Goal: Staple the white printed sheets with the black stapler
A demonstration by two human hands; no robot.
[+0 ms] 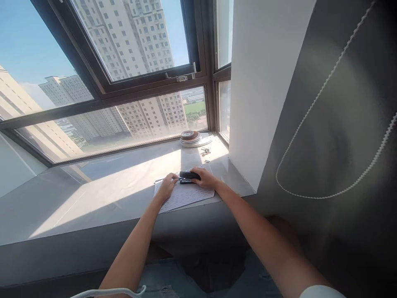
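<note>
A black stapler (187,175) lies over printed white sheets of paper (186,196) near the front edge of the window sill. My right hand (203,178) is wrapped round the stapler's right end. At the stapler's left end, the fingers of my left hand (168,185) are pressed together over the papers' upper left part; what they pinch is too small to make out. A thin dark item pokes out left of my left hand.
Stacked round discs (190,138) stand at the back of the sill (118,182) by the window corner, with keys (205,152) in front. A beaded cord (321,91) hangs in a loop at right.
</note>
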